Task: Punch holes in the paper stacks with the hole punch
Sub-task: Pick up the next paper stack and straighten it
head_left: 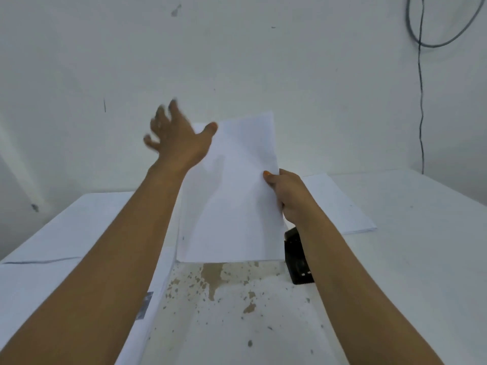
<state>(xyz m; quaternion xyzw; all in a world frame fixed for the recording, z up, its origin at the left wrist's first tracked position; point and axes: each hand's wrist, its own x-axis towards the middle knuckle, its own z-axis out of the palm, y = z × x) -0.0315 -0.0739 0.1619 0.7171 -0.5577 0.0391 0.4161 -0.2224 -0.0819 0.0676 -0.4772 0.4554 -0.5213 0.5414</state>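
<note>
Fingers of the left hand are spread wide, gripping nothing, up at eleven o'clock beside the lifted paper stack. At centre, the right hand pinches that stack's right edge, thumb on top. At four o'clock, the black hole punch sits on the table, apart from the stack. I see no holes; punching looks ahead. More paper waits at two o'clock.
</note>
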